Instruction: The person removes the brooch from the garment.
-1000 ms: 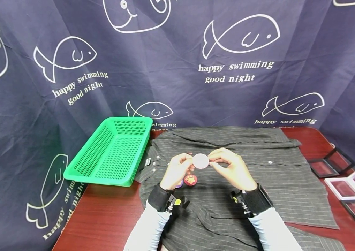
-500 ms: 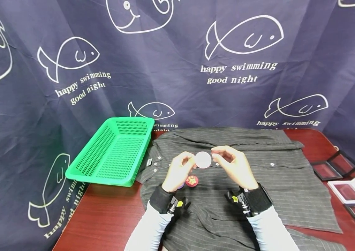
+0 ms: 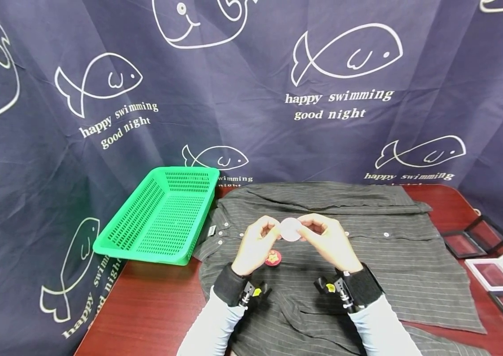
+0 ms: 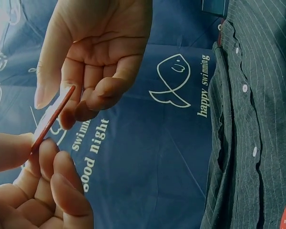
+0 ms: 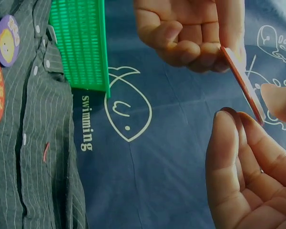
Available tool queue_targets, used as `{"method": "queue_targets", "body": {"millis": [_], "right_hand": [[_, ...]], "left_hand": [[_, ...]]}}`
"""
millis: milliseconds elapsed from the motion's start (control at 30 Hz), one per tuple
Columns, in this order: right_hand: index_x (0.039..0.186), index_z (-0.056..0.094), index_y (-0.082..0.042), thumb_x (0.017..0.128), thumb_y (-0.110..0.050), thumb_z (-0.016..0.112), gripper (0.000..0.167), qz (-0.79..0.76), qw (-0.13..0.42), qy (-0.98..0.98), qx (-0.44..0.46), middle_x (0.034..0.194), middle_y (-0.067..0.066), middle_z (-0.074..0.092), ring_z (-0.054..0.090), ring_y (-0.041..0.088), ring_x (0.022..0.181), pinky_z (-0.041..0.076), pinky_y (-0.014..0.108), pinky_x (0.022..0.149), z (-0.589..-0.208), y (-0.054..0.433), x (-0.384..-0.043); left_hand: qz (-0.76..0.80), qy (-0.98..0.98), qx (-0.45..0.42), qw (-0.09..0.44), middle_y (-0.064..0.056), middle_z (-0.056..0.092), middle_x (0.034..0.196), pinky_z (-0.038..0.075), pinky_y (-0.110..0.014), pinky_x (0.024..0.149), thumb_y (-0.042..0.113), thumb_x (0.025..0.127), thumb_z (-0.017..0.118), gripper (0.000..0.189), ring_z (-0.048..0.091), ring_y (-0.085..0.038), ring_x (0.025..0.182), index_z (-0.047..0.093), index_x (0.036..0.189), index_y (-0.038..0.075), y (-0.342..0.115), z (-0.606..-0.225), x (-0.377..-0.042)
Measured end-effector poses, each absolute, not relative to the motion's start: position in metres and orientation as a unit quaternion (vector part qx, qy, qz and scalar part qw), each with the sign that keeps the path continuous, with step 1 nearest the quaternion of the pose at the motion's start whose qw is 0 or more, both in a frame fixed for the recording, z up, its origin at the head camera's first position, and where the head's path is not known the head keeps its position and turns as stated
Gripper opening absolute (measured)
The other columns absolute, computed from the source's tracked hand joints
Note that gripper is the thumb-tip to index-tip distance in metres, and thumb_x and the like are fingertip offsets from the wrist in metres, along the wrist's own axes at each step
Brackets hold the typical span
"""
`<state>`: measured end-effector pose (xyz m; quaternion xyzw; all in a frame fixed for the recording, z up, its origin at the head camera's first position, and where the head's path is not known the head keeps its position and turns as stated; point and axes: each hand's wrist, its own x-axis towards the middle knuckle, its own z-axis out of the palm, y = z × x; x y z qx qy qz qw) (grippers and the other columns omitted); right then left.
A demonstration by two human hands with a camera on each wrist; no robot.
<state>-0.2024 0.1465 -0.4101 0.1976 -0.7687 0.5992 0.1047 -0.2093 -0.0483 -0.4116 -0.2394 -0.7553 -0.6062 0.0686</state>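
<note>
Above a dark pinstriped shirt (image 3: 305, 301), a thin round badge (image 3: 289, 229) is held up, its plain white face toward the head view. Edge-on in the left wrist view, the badge (image 4: 55, 117) shows a red rim. My left hand (image 3: 256, 247) pinches its left side between thumb and index finger. At the opposite rim, my right hand (image 3: 329, 242) has its thumb and index finger on either side of the edge, other fingers curled. A red round badge (image 3: 272, 257) lies on the shirt below; the right wrist view also has a purple badge (image 5: 7, 40) beside it.
A green plastic basket (image 3: 167, 222) stands left of the shirt on the red-brown table (image 3: 153, 301). Black and white frames (image 3: 496, 288) lie at the table's right. A dark blue curtain (image 3: 251, 99) with fish prints hangs behind.
The right fingers came away from the badge's rim half a second ago and are back at it now. My left hand keeps its pinch; the purple badge is now hidden in the head view.
</note>
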Motion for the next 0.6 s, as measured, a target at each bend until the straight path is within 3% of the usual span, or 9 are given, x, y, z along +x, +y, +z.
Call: {"method": "queue_targets", "body": {"millis": [100, 167, 500, 600], "right_hand": [[0.102, 0.068, 0.006, 0.091, -0.003, 0.066, 0.014, 0.597, 0.104, -0.770, 0.200, 0.087, 0.021, 0.070, 0.066, 0.003, 0.072, 0.058, 0.024, 0.067, -0.411, 0.146, -0.202], [0.100, 0.069, 0.005, 0.090, -0.003, 0.067, 0.012, 0.596, 0.102, -0.771, 0.200, 0.086, 0.020, 0.070, 0.066, 0.005, 0.071, 0.058, 0.024, 0.066, -0.411, 0.145, -0.201], [0.096, 0.069, 0.003, 0.090, -0.006, 0.068, 0.011, 0.592, 0.100, -0.774, 0.199, 0.083, 0.018, 0.070, 0.066, 0.008, 0.069, 0.057, 0.025, 0.063, -0.412, 0.143, -0.201], [0.096, 0.070, 0.002, 0.091, -0.007, 0.068, 0.011, 0.593, 0.101, -0.774, 0.198, 0.083, 0.018, 0.070, 0.065, 0.006, 0.068, 0.057, 0.025, 0.063, -0.412, 0.143, -0.201]], "left_hand": [[-0.597, -0.761, -0.244, 0.068, -0.032, 0.062, 0.083, 0.046, -0.017, 0.069, -0.001, 0.095, 0.058, 0.011, 0.054, 0.000, 0.071, 0.061, 0.093, -0.011, -0.048, -0.398, -0.201], [-0.596, -0.760, -0.249, 0.070, -0.032, 0.062, 0.082, 0.046, -0.017, 0.068, -0.002, 0.094, 0.058, 0.011, 0.058, -0.012, 0.068, 0.060, 0.092, -0.012, -0.048, -0.389, -0.194], [-0.588, -0.763, -0.256, 0.076, -0.028, 0.063, 0.080, 0.043, -0.016, 0.065, 0.001, 0.095, 0.059, 0.013, 0.058, -0.035, 0.069, 0.061, 0.092, -0.012, -0.048, -0.383, -0.189], [-0.583, -0.767, -0.258, 0.079, -0.026, 0.063, 0.079, 0.043, -0.016, 0.065, 0.001, 0.094, 0.059, 0.012, 0.058, -0.022, 0.067, 0.061, 0.091, -0.011, -0.048, -0.385, -0.191]]}}
